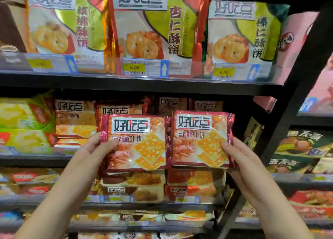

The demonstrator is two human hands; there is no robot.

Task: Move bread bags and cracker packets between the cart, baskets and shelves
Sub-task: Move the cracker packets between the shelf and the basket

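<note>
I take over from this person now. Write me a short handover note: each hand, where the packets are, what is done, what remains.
The left hand grips the left edge of one red foil cracker packet.
The right hand grips the right edge of a second red foil cracker packet.
Both are upright, side by side, before the black metal shelf holding similar stacked packets.
Done: both packets in hand.
Left: set them down; whether on shelf or cart cannot be told; no cart or basket in view.

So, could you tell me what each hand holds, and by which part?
Left hand grips the left cracker packet by its left edge; right hand, the right cracker packet by its right edge.
</note>
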